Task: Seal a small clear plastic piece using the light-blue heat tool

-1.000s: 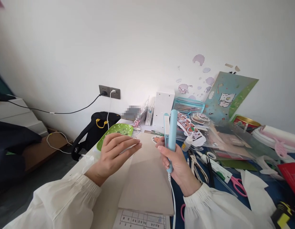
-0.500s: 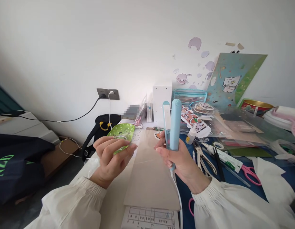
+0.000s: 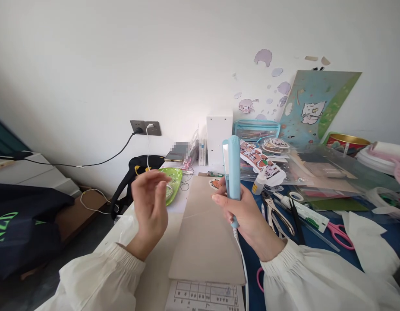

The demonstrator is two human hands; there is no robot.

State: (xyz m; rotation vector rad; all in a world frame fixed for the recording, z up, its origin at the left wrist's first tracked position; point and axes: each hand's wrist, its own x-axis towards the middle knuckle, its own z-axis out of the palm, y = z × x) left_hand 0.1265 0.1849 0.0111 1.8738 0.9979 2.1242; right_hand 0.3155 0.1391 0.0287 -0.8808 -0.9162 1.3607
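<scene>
My right hand point(image 3: 241, 211) is wrapped round a light blue mini hair straightener point(image 3: 234, 168), held upright with its plates a little apart. A white cord point(image 3: 241, 250) runs down from its lower end. My left hand point(image 3: 150, 211) is raised with bent fingers and the thumb apart from them; I see nothing in it. Just behind it lies a green patterned dish point(image 3: 176, 176) with a clear round item in it, partly hidden by the fingers. Below the straightener is a beige board point(image 3: 203, 242), with a small orange sticker point(image 3: 214, 184) at its far end.
A printed sheet point(image 3: 203, 298) shows under the board's near edge. To the right lie hole-punch pliers point(image 3: 277, 214), pink-handled scissors point(image 3: 340, 235), a small bottle point(image 3: 258, 185) and a sticker strip point(image 3: 261, 162). A white box point(image 3: 219, 138) stands against the wall; a phone point(image 3: 177, 152) lies left of it.
My left hand has turned upward and its curled fingers have opened, showing more of the palm. The straightener has turned slightly and its arms look closer together.
</scene>
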